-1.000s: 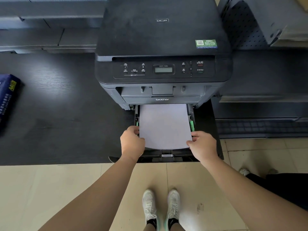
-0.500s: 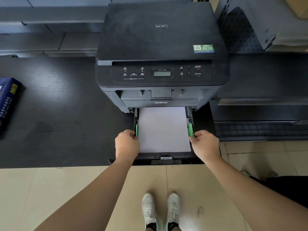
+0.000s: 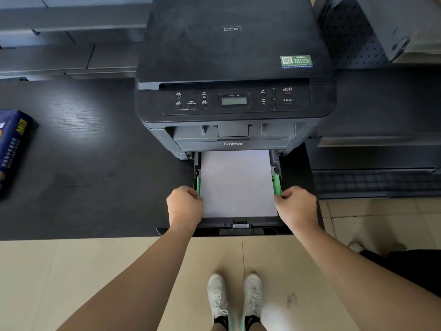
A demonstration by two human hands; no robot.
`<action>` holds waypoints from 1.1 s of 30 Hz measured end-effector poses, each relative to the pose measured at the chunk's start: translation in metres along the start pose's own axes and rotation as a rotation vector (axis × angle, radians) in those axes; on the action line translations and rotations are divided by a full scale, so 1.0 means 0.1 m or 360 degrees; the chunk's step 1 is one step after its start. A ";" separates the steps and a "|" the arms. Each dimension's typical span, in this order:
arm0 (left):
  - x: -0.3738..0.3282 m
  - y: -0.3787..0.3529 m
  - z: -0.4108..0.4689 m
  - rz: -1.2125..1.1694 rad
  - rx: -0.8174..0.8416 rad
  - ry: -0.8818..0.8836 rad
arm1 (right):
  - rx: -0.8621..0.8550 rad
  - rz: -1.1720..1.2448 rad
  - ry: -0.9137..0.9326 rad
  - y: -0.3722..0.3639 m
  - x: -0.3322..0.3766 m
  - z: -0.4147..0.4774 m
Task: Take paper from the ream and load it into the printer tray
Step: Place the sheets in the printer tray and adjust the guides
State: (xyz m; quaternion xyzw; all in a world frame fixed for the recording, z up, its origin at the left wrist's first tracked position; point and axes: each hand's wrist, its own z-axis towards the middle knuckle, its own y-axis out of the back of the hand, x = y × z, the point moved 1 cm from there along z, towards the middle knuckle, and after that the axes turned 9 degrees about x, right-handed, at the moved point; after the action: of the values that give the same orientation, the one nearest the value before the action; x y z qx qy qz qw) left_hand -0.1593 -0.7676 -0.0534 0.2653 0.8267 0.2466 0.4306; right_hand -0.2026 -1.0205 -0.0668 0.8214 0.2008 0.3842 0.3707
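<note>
A stack of white paper (image 3: 236, 182) lies flat in the pulled-out tray (image 3: 239, 226) at the foot of the black printer (image 3: 233, 68). My left hand (image 3: 185, 206) sits at the tray's left side, fingers curled onto the near end of the left green side guide (image 3: 198, 183). On the other side, my right hand (image 3: 297, 206) pinches the near end of the right green side guide (image 3: 276, 183). Both guides lie against the paper's edges. The blue paper ream (image 3: 12, 149) lies on the dark table at the far left, cut off by the frame's edge.
The printer stands on a dark table (image 3: 95, 187) whose front edge runs just below the tray. Grey cabinets (image 3: 372, 151) and a keyboard (image 3: 374, 182) are to the right. Below are a tiled floor and my white shoes (image 3: 235, 299).
The paper stack, lifted at its near end a second ago, has dropped flat into the tray. Both hands moved from the stack's corners outward onto the green side guides.
</note>
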 end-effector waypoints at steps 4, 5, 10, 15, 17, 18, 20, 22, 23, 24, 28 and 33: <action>-0.03 0.01 0.02 0.0032 0.0038 0.0029 | 0.0033 -0.0056 0.0076 -0.06 -0.01 0.04; -0.03 0.01 0.02 0.0032 0.0043 0.0032 | 0.0045 -0.0044 0.0089 -0.06 0.00 0.04; -0.02 -0.01 0.02 -0.0004 0.0047 0.0008 | 0.0107 0.0011 0.0146 0.00 0.02 0.02; -0.02 -0.01 0.02 -0.0025 0.0062 0.0007 | 0.0209 0.0082 0.0128 0.00 -0.01 0.08; -0.01 0.00 0.01 -0.0043 0.0072 0.0005 | 0.0240 0.0089 0.0113 0.00 -0.04 0.10; -0.01 0.00 0.01 -0.0052 0.0073 0.0005 | 0.0250 0.0092 0.0105 0.00 -0.04 0.11; -0.01 0.00 0.02 -0.0041 0.0072 -0.0001 | 0.0277 0.0101 0.0090 0.00 -0.05 0.12; -0.01 0.01 0.04 -0.0025 0.0060 0.0003 | 0.0316 0.0114 0.0079 0.00 -0.05 0.12; -0.01 0.01 0.05 -0.0018 0.0055 0.0008 | 0.0330 0.0124 0.0075 0.00 -0.04 0.12; -0.01 0.01 0.06 -0.0012 0.0051 0.0010 | 0.0335 0.0134 0.0076 0.00 -0.04 0.12; -0.01 0.00 0.07 -0.0001 0.0047 0.0005 | 0.0298 0.0128 0.0081 -0.01 -0.03 0.11; 0.01 0.01 0.06 -0.0018 0.0031 -0.0008 | 0.0243 0.0119 0.0085 -0.01 -0.03 0.09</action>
State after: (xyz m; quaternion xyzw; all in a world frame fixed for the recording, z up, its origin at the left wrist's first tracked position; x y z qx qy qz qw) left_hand -0.1541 -0.7653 -0.0564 0.2656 0.8294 0.2353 0.4315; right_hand -0.1974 -1.0257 -0.0733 0.8437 0.2085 0.4030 0.2868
